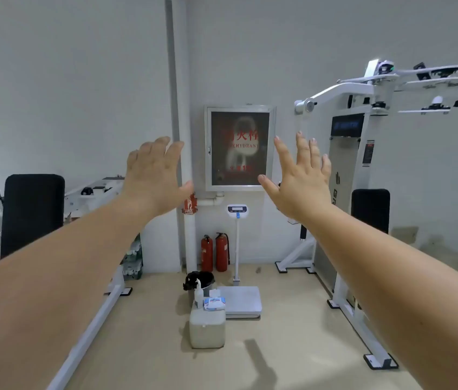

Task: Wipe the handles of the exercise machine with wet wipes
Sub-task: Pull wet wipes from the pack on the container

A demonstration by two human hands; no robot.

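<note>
Both arms are stretched out in front of me at chest height. My left hand (154, 175) and my right hand (301, 175) are spread flat with straight fingers, backs toward me, holding nothing. A blue-and-white pack of wet wipes (214, 303) lies on a pale stool (207, 330) on the floor far below the hands. The white exercise machine (346, 153) stands at the right, its upper arms (430, 80) reaching out near the ceiling and a black grip (303, 232) hanging low beside the right forearm.
A spray bottle (198, 294) stands on the stool beside the wipes. Behind it are a bin with a black bag (200, 280), a standing scale (243, 301) and two red fire extinguishers (214, 253). A second white machine with a black pad (32, 212) fills the left. A hydrant cabinet (239, 147) hangs on the wall.
</note>
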